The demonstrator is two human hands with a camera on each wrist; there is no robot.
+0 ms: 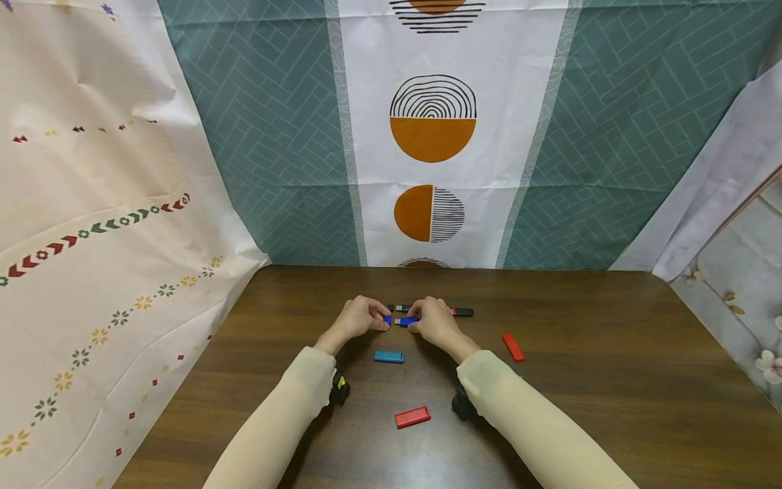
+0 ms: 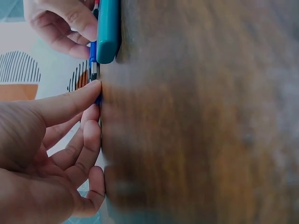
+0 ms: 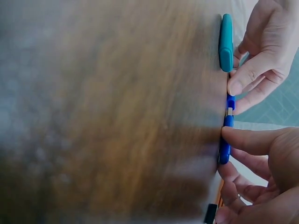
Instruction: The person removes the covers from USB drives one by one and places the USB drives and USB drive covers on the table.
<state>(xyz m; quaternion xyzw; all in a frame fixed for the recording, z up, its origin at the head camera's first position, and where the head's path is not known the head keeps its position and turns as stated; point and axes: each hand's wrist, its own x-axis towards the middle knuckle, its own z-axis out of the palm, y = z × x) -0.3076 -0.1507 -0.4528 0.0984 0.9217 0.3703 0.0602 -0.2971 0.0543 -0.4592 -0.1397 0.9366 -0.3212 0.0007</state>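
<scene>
Near the back of the table, my left hand (image 1: pixel 362 318) pinches a short blue cap (image 1: pixel 387 320) between thumb and fingertips. Facing it across a small gap, my right hand (image 1: pixel 435 322) pinches a blue USB stick (image 3: pixel 226 144), whose bare metal plug (image 3: pixel 229 111) points at the cap. Both blue pieces lie in line, low at the tabletop. Just behind them are a black USB stick (image 1: pixel 403 308) with its metal plug showing and a black stick with a red band (image 1: pixel 463 312), both partly hidden by my right hand.
A teal USB stick (image 1: pixel 389 356) lies in front of the hands. One red stick (image 1: pixel 413 417) is nearer me, and another red stick (image 1: pixel 513 347) lies to the right. The wooden table (image 1: pixel 611 380) ends at a patterned cloth (image 1: pixel 293 224) behind.
</scene>
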